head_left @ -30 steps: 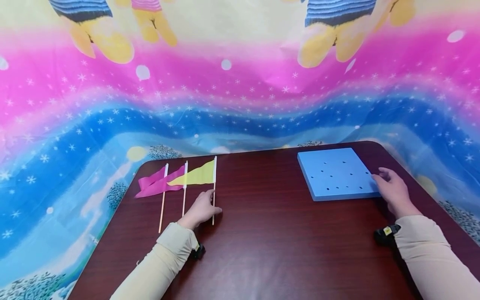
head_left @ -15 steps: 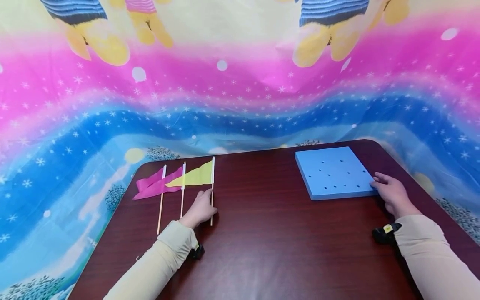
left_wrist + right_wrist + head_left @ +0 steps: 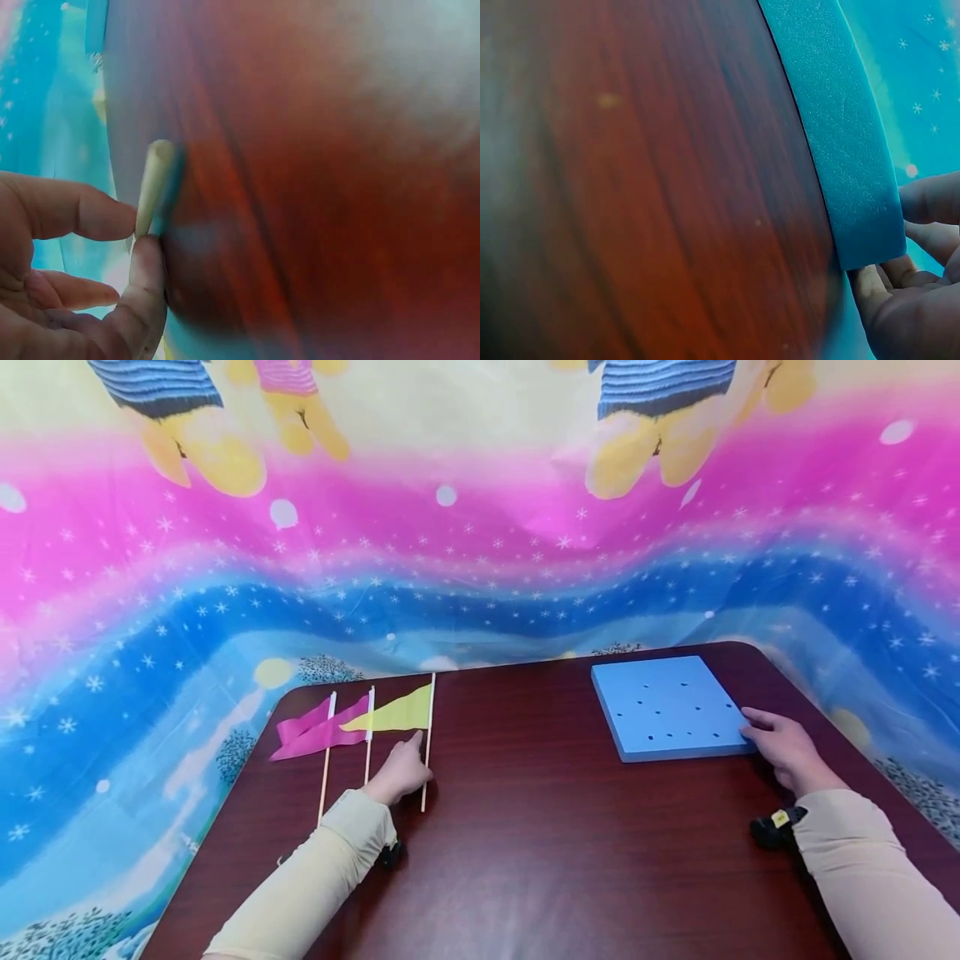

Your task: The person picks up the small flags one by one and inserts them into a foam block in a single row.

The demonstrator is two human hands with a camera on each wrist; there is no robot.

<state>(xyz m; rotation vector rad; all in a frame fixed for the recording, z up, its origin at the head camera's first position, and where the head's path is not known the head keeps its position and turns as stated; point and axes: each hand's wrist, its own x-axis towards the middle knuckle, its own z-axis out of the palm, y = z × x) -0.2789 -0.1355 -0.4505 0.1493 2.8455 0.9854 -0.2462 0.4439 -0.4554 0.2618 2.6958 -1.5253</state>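
Note:
Three small flags lie side by side at the table's far left: a yellow flag [image 3: 393, 717] on a pale stick [image 3: 426, 768] and two pink flags [image 3: 315, 732] to its left. My left hand [image 3: 408, 760] sits on the yellow flag's stick. In the left wrist view, thumb and forefinger pinch that stick [image 3: 154, 184]. A blue foam board [image 3: 667, 706] with several small holes lies flat at the far right. My right hand [image 3: 780, 745] rests with relaxed fingers [image 3: 926, 201] against the near right corner of the board [image 3: 847, 165].
The dark red wooden table [image 3: 540, 827] has rounded far corners. A bright pink and blue printed cloth [image 3: 480, 568] hangs behind and around it. Both arms wear beige sleeves with a small black camera at each wrist.
My left hand has slid slightly up the yellow flag's stick toward the cloth, and its fingers have closed on the stick. The right hand stays at the board's corner.

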